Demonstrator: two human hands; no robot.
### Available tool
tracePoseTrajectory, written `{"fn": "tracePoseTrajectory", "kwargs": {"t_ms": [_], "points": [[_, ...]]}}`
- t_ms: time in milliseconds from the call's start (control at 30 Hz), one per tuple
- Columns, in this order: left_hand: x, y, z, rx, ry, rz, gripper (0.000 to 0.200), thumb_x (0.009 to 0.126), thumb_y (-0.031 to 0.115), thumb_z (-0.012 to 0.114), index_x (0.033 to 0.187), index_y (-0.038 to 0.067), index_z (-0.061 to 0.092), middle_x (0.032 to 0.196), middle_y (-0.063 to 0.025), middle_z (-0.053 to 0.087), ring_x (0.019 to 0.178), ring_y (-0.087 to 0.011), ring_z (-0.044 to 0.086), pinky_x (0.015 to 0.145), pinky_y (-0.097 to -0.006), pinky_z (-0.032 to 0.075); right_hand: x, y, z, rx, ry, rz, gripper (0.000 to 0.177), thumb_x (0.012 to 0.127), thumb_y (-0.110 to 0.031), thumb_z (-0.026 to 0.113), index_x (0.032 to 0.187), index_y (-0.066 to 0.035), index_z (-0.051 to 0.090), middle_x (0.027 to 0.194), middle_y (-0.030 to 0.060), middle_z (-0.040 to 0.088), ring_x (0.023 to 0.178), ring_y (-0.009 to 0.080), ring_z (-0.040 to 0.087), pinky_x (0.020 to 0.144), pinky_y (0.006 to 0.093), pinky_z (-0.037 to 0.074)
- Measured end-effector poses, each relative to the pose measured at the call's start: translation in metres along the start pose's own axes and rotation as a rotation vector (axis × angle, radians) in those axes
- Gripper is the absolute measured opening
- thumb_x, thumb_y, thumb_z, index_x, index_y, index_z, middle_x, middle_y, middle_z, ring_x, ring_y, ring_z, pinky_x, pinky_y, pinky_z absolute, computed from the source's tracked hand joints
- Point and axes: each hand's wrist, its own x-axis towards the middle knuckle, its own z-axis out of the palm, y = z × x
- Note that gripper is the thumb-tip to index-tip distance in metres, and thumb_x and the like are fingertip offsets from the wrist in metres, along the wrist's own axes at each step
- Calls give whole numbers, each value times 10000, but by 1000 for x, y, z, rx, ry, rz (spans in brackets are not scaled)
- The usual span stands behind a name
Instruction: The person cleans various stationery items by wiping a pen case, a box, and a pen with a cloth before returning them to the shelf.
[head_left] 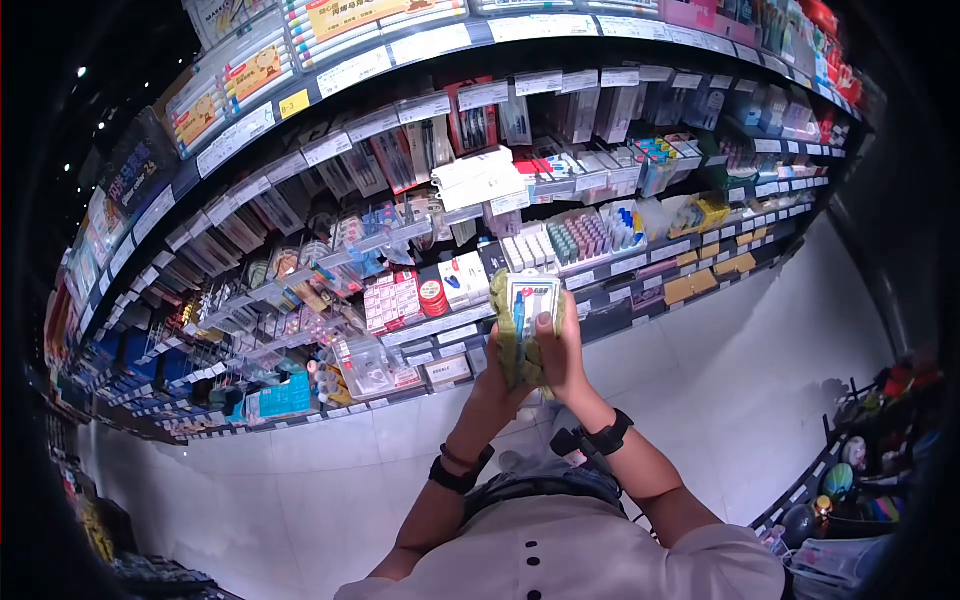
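Both hands are together in front of my body, before the shelves. A small white box [545, 298] with a red logo and a blue pen-like shape on its front is tilted up towards me. My right hand [564, 358] grips the box's right side, its thumb on the front. Crumpled yellow-green cloth [505, 335] wraps the left side and bottom of the box. My left hand [497, 368] is closed on the cloth; its fingers are mostly hidden behind it.
A stationery shelf [430, 330] curves around in front, with price labels on its edges. White bottles [530, 247], red-and-white boxes [393, 300] and marker sets [350, 18] stand on it. Pale tiled floor [690, 370] lies below; another display [840, 490] stands behind right.
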Motion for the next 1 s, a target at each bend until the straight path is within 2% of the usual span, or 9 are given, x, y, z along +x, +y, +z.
{"fn": "tracePoseTrajectory", "kwargs": {"t_ms": [67,300,400,433,533,600,700,733,1000], "points": [[-3,-10,-1,151,49,125,842,790,182,597,1365,84,-11,1074,-259,526,873,-416,571,698,-420,480,-2,-1,2,-80,-18,-27,463,885,-426,439,1016,14,497,905,53,560,800,99,487,719,244,414],[-8,5,2,211,27,-32,809,776,249,618,1364,71,92,952,-252,576,825,-420,570,658,-436,479,-1,4,-7,68,218,204,528,934,-403,334,808,40,592,705,34,582,634,71,491,587,215,402],[-3,-1,1,210,50,17,808,762,265,636,1356,59,128,933,-247,584,798,-408,583,647,-429,485,10,26,-22,160,132,297,525,938,-391,326,824,43,598,691,23,579,617,70,504,578,217,407],[-2,-5,0,195,77,11,803,761,272,637,1351,53,139,929,-242,587,790,-403,587,641,-427,486,13,30,-30,99,68,362,440,936,-321,362,867,44,598,738,54,601,676,119,548,651,254,435],[1,-16,-6,179,153,-25,787,758,289,642,1338,38,173,923,-230,594,773,-387,599,625,-417,491,28,24,-33,-603,60,-305,335,920,-243,401,915,36,586,852,99,611,765,179,569,747,293,434],[4,-14,-9,210,200,-68,774,755,299,646,1327,28,199,927,-223,597,768,-376,605,618,-407,495,22,4,-33,-413,7,-83,254,863,-168,502,1043,10,526,960,124,591,865,245,573,814,329,413],[22,2,-6,333,165,-49,760,742,344,653,1300,10,258,873,-215,600,688,-358,607,548,-388,491,19,-9,-17,-299,-123,46,449,770,-182,644,1119,-8,420,946,143,587,886,247,577,785,328,429],[31,7,-5,381,139,-39,759,741,353,654,1293,4,268,856,-214,600,666,-354,607,532,-385,489,19,-9,-13,-342,-124,175,402,782,-166,615,1099,-11,423,966,74,537,918,133,494,796,272,402],[94,14,9,428,31,52,829,732,420,640,1286,-52,241,747,-195,605,552,-336,595,476,-374,475,105,14,-30,-48,-47,129,376,761,-128,628,1069,-30,438,961,40,529,862,108,498,760,253,414]]}}
